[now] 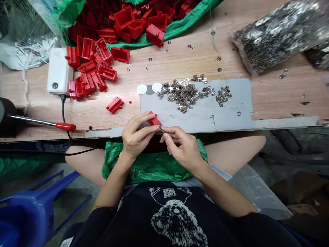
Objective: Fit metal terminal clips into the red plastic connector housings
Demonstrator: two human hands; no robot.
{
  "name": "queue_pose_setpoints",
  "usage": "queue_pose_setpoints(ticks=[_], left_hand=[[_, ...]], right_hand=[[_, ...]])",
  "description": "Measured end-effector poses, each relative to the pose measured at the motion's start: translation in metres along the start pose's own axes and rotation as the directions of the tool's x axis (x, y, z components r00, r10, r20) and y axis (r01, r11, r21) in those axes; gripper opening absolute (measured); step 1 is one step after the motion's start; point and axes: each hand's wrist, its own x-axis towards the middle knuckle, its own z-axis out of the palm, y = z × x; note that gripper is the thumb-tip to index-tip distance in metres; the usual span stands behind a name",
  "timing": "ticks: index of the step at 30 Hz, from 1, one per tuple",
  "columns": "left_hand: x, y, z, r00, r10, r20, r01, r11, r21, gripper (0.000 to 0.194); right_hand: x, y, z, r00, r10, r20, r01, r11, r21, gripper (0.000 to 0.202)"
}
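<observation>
My left hand (137, 132) is closed on a small red plastic housing (154, 120), held just over the table's front edge. Thumb and forefinger of my right hand (181, 142) pinch a thin metal piece (161, 129), whose end meets the housing's near end; its exact kind is too small to tell. Beyond my hands, a pile of small shiny metal clips (183, 94) lies on a grey mat (197, 118). To the left rests a single red housing (114, 105), with a tiny red bit (130, 102) beside it.
Many red housings (124, 19) spill from a green sack (177, 32) at the back. A white power bank (59, 70) with a black cable stands left, near a red-handled lever (65, 126). Back right lies a clear bag of metal parts (275, 36). Green sacking (156, 168) covers my lap.
</observation>
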Motion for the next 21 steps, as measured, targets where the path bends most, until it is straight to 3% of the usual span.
queue_pose_setpoints(ticks=[5,11,16,21], left_hand=[[-0.0013,0.0008,0.0002,1.0,-0.014,0.027,0.014,1.0,0.013,0.002],[-0.0019,0.0008,0.0023,1.0,-0.001,-0.002,0.001,1.0,0.007,0.002],[-0.0002,0.0022,0.0026,1.0,-0.02,-0.005,0.02,1.0,-0.009,0.001],[0.0028,0.0049,0.0001,0.999,-0.049,0.004,0.049,0.999,-0.01,0.02]], right_hand=[[0.0016,-0.0005,0.0026,0.993,-0.088,-0.073,0.076,0.985,-0.152,0.021],[0.0029,-0.0002,0.0082,0.983,-0.122,-0.136,0.092,0.974,-0.206,0.018],[0.0037,0.0028,0.0067,0.987,-0.087,-0.134,0.062,0.982,-0.177,0.019],[0.0046,0.0059,0.0014,0.992,-0.106,-0.061,0.102,0.993,-0.065,0.021]])
